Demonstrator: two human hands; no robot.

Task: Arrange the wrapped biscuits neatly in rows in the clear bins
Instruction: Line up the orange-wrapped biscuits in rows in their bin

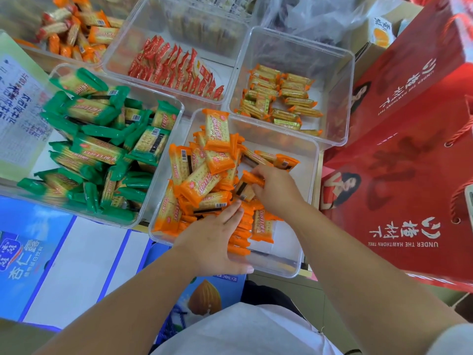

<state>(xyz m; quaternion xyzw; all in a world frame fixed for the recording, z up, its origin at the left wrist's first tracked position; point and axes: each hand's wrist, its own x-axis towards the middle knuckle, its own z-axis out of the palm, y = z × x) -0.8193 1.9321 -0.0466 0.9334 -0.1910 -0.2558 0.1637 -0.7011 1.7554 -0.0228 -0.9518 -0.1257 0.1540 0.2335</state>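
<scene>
Left hand [213, 237] rests flat on orange biscuits [199, 187]; right hand [277, 192] pinches one packet [246, 186].

Shop: bulk biscuit bins [302, 55], red gift boxes [399, 175], drink cartons [30, 252].

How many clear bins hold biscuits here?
5: the green-pack bin at left, the orange-pack bin nearest, the red-pack bin behind it, the gold-pack bin at back right, the mixed-pack bin at top left. Another may stand blurred at the top.

One wide-angle head-worn camera looks forward and steeply down, close above the nearest clear bin [284, 252].
</scene>
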